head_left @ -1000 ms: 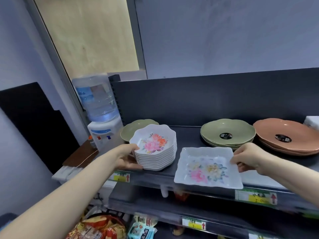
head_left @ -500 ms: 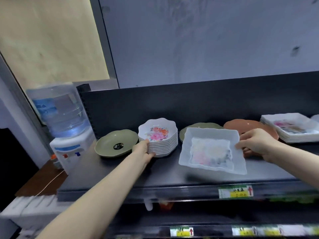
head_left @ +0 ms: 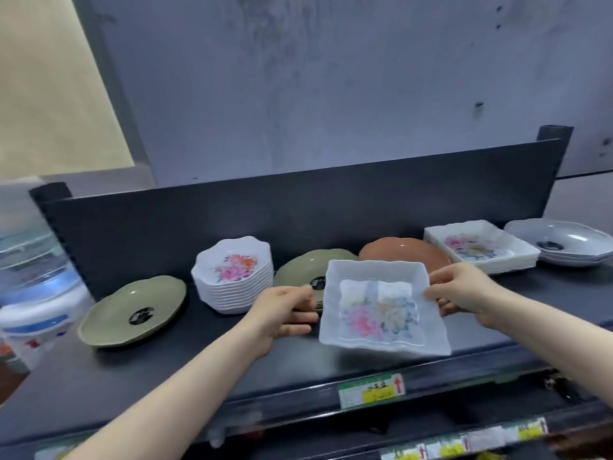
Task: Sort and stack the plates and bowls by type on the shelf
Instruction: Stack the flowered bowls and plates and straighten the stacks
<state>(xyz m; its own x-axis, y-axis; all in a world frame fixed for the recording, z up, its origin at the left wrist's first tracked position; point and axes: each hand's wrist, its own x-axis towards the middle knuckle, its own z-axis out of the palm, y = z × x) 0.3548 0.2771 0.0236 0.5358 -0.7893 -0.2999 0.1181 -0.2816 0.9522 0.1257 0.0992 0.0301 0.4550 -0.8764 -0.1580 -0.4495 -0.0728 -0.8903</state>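
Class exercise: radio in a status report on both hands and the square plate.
Left hand and right hand both gripping square floral plate. Matching stack far right. Brown plates between.

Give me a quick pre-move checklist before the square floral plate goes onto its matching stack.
1. Right hand grip on the square floral plate: ok, fingers on its right edge.
2. Left hand on the plate's left edge: cannot tell, contact is hidden.
3. Matching square plate stack in view at right: ok.
4. Top of that stack free: ok.
5. Path clear: not ok, the brown dish sits between.
6. Plate level: not ok, tilted toward the camera.
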